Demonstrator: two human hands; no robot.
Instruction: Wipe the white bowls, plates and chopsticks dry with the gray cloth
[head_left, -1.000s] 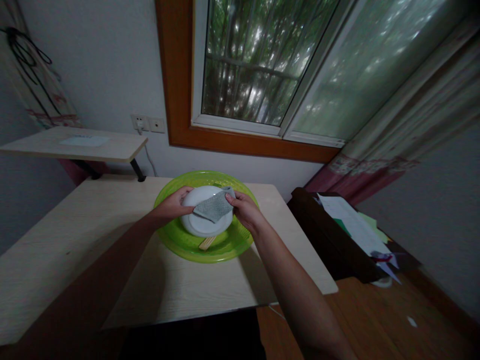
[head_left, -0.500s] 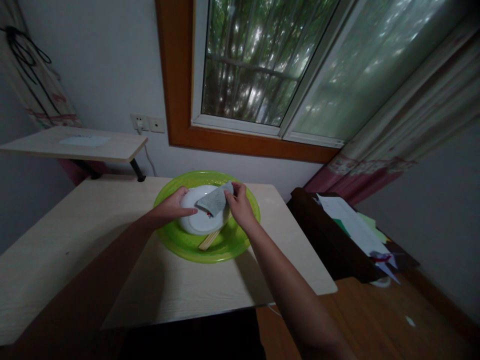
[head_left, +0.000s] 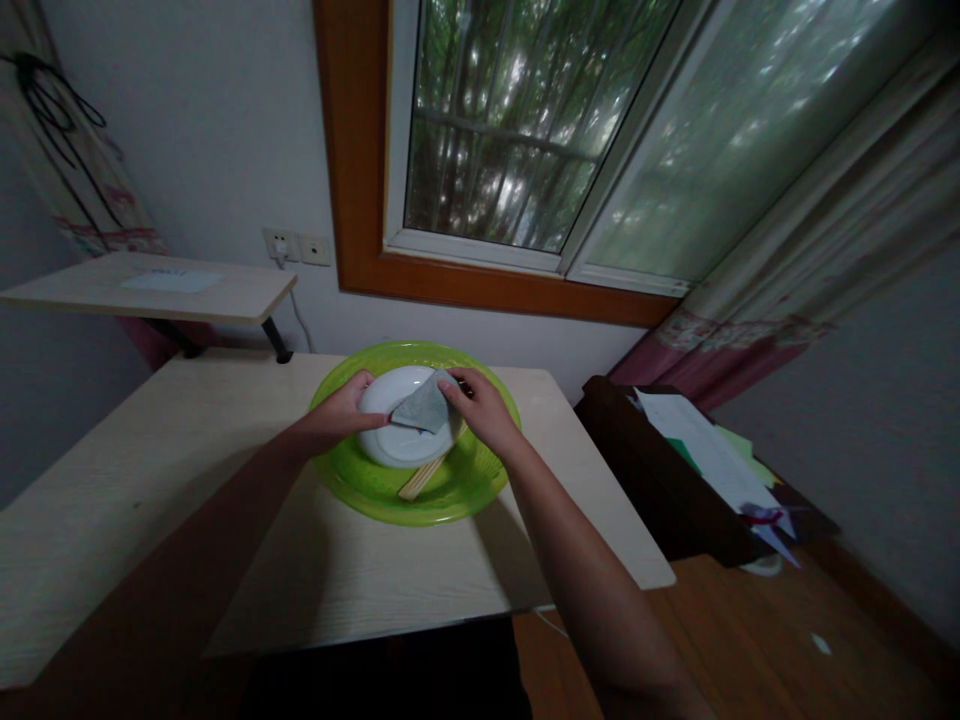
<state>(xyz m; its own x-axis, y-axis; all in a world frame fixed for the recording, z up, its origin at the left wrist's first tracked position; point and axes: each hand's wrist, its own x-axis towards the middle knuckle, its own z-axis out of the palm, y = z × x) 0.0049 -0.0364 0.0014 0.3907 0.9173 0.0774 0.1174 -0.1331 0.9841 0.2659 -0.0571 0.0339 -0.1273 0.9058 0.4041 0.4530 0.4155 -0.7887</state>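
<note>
My left hand (head_left: pixel 346 410) grips the left rim of a white plate (head_left: pixel 405 452), with the thumb on its upper face. The plate is over a green basin (head_left: pixel 427 514). Between the thumb and fingers of my right hand (head_left: pixel 480 405) is a grey-green cloth (head_left: pixel 424 405), which lies against the plate's face and covers part of it. Wooden chopsticks (head_left: pixel 421 480) rest in the basin below the plate, their far ends hidden.
The basin stands on a pale wooden table (head_left: pixel 405 570) against the wall. A raised shelf (head_left: pixel 247 295) with a sheet of paper is at the left. A dark cabinet (head_left: pixel 652 480) holding papers (head_left: pixel 697 440) stands to the right, under the window side.
My right hand has shifted slightly down and left with the cloth, which now covers the red mark on the plate. My left hand and the plate have hardly moved.
</note>
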